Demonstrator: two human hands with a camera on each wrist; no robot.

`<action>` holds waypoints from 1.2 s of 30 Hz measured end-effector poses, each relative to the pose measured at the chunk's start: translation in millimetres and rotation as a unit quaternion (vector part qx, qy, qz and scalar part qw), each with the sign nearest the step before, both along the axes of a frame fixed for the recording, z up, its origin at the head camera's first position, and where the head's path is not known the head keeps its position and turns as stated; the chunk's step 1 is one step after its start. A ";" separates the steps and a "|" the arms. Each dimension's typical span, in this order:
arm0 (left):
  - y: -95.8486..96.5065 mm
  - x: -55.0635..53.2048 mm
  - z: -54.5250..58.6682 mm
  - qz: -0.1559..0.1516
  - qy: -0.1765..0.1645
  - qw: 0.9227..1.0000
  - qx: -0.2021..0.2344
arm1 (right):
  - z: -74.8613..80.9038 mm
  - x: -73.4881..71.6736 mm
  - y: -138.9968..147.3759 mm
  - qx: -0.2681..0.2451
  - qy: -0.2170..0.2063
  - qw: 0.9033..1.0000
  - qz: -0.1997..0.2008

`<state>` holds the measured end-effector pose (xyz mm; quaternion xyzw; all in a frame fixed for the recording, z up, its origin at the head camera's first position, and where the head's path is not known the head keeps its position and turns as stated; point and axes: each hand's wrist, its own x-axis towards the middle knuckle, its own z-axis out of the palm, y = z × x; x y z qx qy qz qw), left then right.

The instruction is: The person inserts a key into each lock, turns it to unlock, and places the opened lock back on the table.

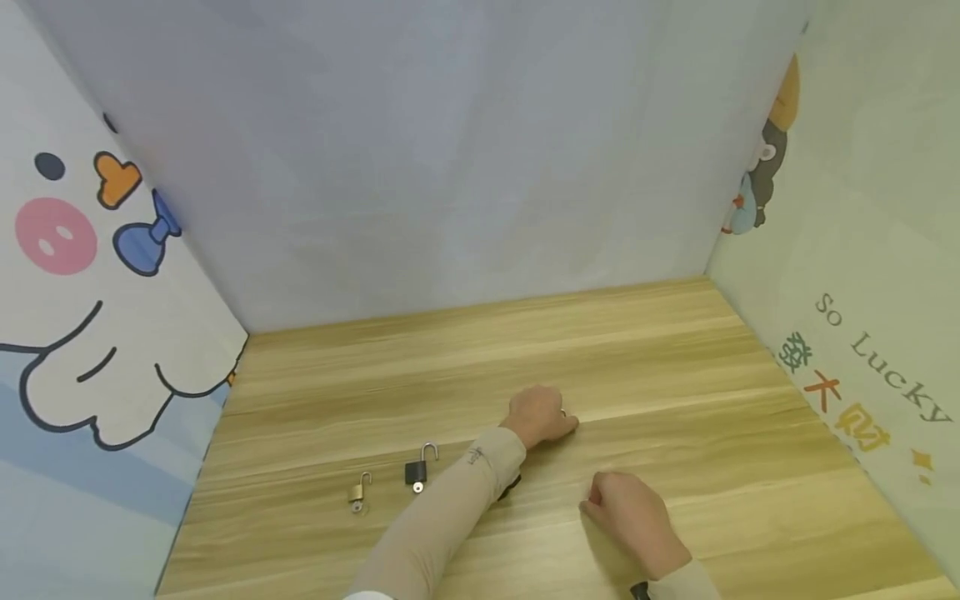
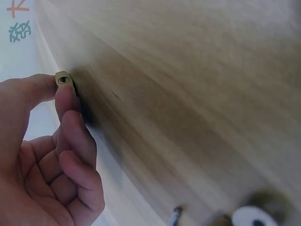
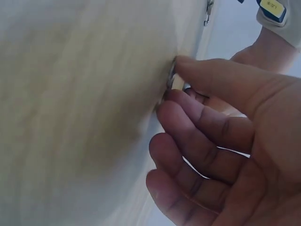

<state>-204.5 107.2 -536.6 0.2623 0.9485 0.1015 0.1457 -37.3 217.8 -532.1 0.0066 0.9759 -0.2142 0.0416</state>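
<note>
My left hand [image 1: 542, 415] reaches to the middle of the table, low over the wood. Its thumb and index finger pinch a small brass padlock [image 2: 63, 79], seen end-on with a round hole; the rest is hidden by the fingers. Nearer and to the right, my right hand [image 1: 628, 510] is low over the tabletop. Between its thumb and index finger it pinches a thin silvery key [image 3: 171, 77], seen edge-on and partly covered. Left of the left sleeve lie a black padlock [image 1: 416, 472] and a smaller brass padlock [image 1: 356, 493], both with shackles open and keys in them.
The wood-grain table [image 1: 315, 375] meets a pale back wall [image 1: 450, 167]. A cartoon-printed panel [image 1: 67, 317] stands at the left, and a pale green panel [image 1: 862, 250] with lettering at the right. The left sleeve [image 1: 442, 517] crosses the table's front middle.
</note>
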 end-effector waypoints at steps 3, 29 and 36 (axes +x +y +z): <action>-2.1 -0.3 1.4 0.003 -0.011 1.000 0.006 | 0.2 -1.8 -3.0 0.001 0.006 1.000 0.003; -20.2 -2.6 15.0 -0.003 -0.035 0.998 0.044 | 2.1 -10.3 -2.8 -0.050 -0.009 0.999 0.005; -22.4 2.0 12.5 -0.003 -0.033 0.998 0.044 | -3.2 -13.4 7.2 -0.125 -0.062 0.990 -0.011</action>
